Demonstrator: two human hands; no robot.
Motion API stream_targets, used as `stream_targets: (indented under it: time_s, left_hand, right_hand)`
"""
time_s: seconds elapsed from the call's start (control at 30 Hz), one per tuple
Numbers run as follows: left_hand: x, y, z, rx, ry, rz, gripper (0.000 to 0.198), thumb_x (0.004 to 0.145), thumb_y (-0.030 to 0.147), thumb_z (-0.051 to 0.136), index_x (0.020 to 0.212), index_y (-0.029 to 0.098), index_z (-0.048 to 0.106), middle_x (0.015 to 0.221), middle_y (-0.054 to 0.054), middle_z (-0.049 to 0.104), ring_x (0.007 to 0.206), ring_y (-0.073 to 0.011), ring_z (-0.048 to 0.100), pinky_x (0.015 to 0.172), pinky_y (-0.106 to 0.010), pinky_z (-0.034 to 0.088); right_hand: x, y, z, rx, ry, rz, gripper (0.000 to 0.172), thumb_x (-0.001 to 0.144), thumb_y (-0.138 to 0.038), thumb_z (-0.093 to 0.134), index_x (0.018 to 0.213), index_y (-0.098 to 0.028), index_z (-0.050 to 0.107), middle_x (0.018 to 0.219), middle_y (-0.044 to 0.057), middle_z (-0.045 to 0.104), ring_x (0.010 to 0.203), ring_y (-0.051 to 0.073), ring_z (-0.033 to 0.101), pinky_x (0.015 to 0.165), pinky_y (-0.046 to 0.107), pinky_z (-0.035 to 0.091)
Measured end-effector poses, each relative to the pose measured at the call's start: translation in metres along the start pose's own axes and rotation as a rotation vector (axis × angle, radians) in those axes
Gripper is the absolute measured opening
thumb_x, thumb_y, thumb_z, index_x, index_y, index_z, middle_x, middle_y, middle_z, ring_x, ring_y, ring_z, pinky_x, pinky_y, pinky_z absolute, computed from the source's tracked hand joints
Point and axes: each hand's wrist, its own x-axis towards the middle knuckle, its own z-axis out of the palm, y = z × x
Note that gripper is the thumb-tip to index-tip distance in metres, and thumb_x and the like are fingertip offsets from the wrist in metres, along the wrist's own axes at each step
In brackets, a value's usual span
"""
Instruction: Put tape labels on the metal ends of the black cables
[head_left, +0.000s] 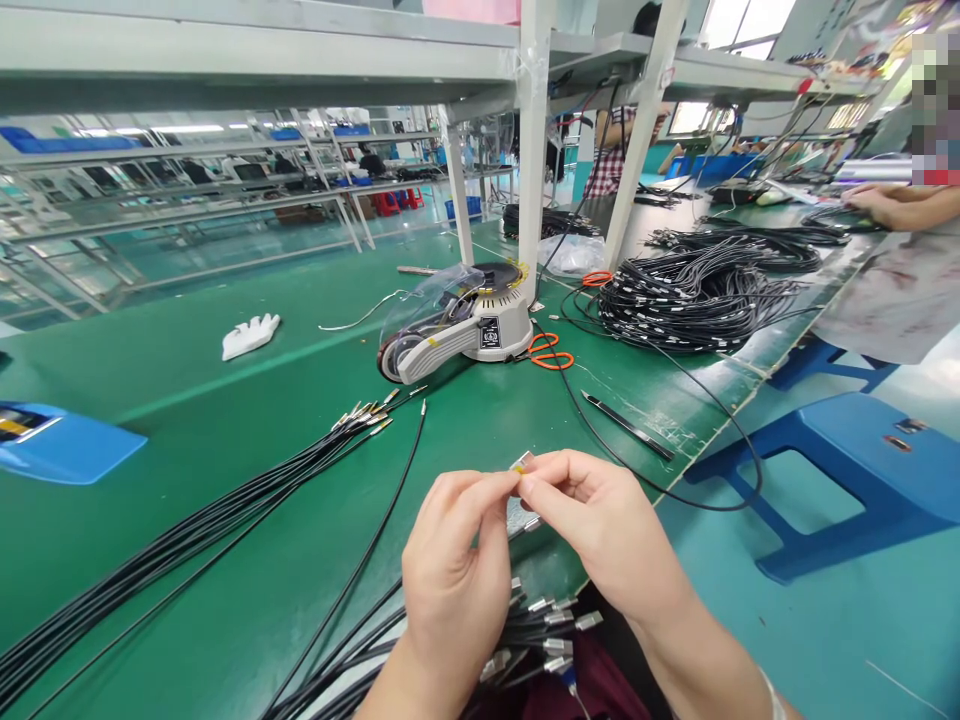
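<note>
My left hand (459, 550) and my right hand (600, 510) meet at the front edge of the green table, fingertips pinched together. Between them is the metal connector (523, 461) of a cable, with a small bit of yellow tape at its base. Fingers hide most of the cable behind it. Under my hands lie several black cables with silver connectors (559, 648), partly over my lap. To the left stretches a bundle of black cables (247, 500), some ends wrapped in yellow. A single cable (386, 510) lies beside that bundle.
A grey tape dispenser (491, 320) stands ahead, orange-handled scissors (551, 350) beside it. Black tweezers (628, 426) lie to the right. Further off are a large cable coil (690, 290), a white glove (251, 336), a blue bin (67, 445), a blue stool (862, 450) and a co-worker's hands (874, 205).
</note>
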Motion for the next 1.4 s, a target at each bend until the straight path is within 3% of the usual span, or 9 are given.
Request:
stream_targets:
  time_s: [0.53,0.97,1.17,1.4]
  left_hand:
    - [0.0005,-0.0012,0.0005,0.037,0.034,0.069,0.023,0.081,0.005,0.058,0.096,0.02,0.066,0.082,0.0,0.062,0.071,-0.0081,0.058,0.062,-0.019,0.044]
    - [0.0008,-0.0011,0.0005,0.04,0.032,0.069,0.024,0.082,0.005,0.056,0.1,0.019,0.065,0.085,0.0,0.062,0.075,-0.0079,0.058,0.067,-0.017,0.045]
    - [0.0014,-0.0015,0.0013,0.053,0.038,0.043,0.025,0.083,0.008,0.057,0.105,0.018,0.064,0.087,-0.001,0.063,0.077,-0.0074,0.059,0.071,-0.017,0.046]
    - [0.0061,-0.0003,0.0014,0.058,-0.017,-0.085,0.011,0.085,0.016,0.057,0.092,0.019,0.064,0.084,0.0,0.063,0.072,-0.0082,0.06,0.064,-0.018,0.048]
  right_hand:
    - [-0.0008,-0.0035,0.0004,0.025,-0.024,0.023,0.015,0.071,-0.026,0.066,0.061,-0.016,0.061,0.08,0.004,0.067,0.081,0.017,0.061,0.076,0.028,0.046]
    - [0.0026,-0.0027,0.0004,-0.042,-0.037,0.012,0.015,0.073,-0.028,0.065,0.066,-0.015,0.062,0.07,0.001,0.064,0.069,0.014,0.057,0.067,0.026,0.046]
    - [0.0022,0.0018,0.0003,-0.083,-0.044,-0.014,0.017,0.076,-0.031,0.063,0.071,-0.016,0.062,0.068,0.001,0.063,0.065,0.013,0.055,0.063,0.025,0.045]
    - [0.0038,0.0036,-0.0006,-0.079,-0.043,-0.038,0.016,0.077,-0.031,0.062,0.076,-0.015,0.063,0.073,0.002,0.066,0.068,0.014,0.06,0.067,0.024,0.048]
